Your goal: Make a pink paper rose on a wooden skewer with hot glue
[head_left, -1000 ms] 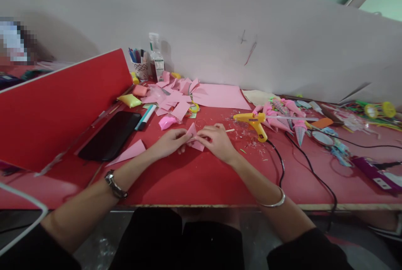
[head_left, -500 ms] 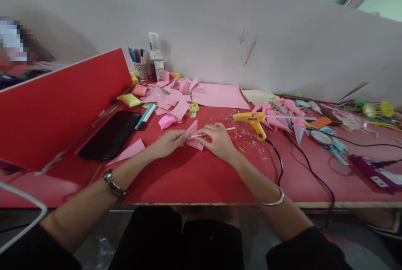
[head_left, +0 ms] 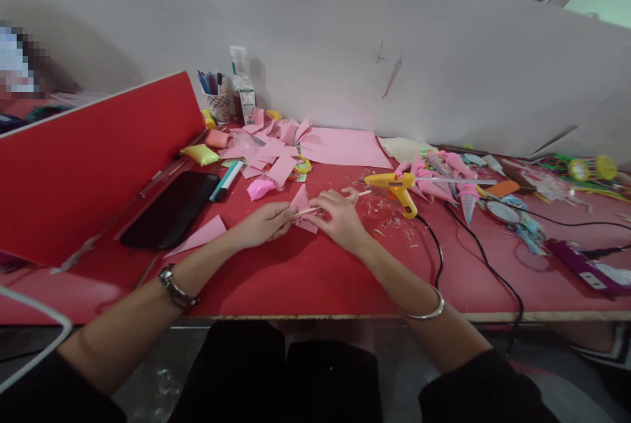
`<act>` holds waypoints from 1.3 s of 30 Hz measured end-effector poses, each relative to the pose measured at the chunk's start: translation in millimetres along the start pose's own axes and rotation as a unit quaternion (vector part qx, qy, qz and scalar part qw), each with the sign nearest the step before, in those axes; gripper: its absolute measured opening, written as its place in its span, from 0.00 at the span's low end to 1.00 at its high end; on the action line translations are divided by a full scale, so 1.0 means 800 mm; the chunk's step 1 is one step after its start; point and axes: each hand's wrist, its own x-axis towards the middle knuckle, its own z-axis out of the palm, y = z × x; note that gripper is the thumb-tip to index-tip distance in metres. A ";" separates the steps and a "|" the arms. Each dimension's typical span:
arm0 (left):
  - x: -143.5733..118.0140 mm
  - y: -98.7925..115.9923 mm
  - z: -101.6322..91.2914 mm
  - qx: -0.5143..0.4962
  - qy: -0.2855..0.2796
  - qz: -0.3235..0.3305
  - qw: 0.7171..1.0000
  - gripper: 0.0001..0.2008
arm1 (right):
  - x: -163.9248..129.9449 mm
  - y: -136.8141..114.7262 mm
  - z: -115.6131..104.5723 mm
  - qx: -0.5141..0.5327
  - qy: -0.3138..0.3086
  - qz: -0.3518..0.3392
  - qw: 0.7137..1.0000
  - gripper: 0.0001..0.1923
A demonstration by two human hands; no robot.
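Between my two hands is a piece of pink paper [head_left: 299, 198] with a thin pale stick [head_left: 364, 193] lying across it. My left hand [head_left: 269, 222] is closed on the paper's left side, its thumb near the stick's left end. The fingers of my right hand [head_left: 339, 218] pinch the stick, whose other end pokes out to the right past the knuckles. Part of the paper is hidden behind the right fingers. Near my left wrist a pointed pink paper piece [head_left: 200, 236] lies flat on the red table [head_left: 296, 282].
A yellow glue gun [head_left: 394, 181] lies right of my hands, its black cord trailing to the table edge. Beyond it is a pile of pink cones [head_left: 467, 194]. To the left are a black phone [head_left: 170, 209], markers [head_left: 227, 180] and an upright red board [head_left: 113, 147]. Pink scraps [head_left: 271, 150] lie behind.
My right hand has shifted slightly along the stick, with one finger now extended near its right end. The left hand keeps its hold on the paper. The view has tilted a little.
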 end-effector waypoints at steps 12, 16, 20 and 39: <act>0.001 -0.007 0.001 -0.033 -0.064 0.019 0.997 0.13 | -0.001 0.004 0.003 0.020 0.029 -0.023 0.999 0.16; 0.001 -0.003 0.002 0.036 -0.035 0.025 0.998 0.13 | 0.000 0.006 0.001 0.004 0.029 -0.031 0.999 0.20; 0.001 0.000 0.003 0.152 0.014 0.066 0.986 0.13 | 0.001 0.007 0.001 -0.013 0.033 -0.034 0.999 0.22; 0.000 -0.006 -0.003 -0.064 -0.122 -0.025 0.990 0.14 | 0.000 0.000 0.003 0.027 0.021 -0.041 0.999 0.21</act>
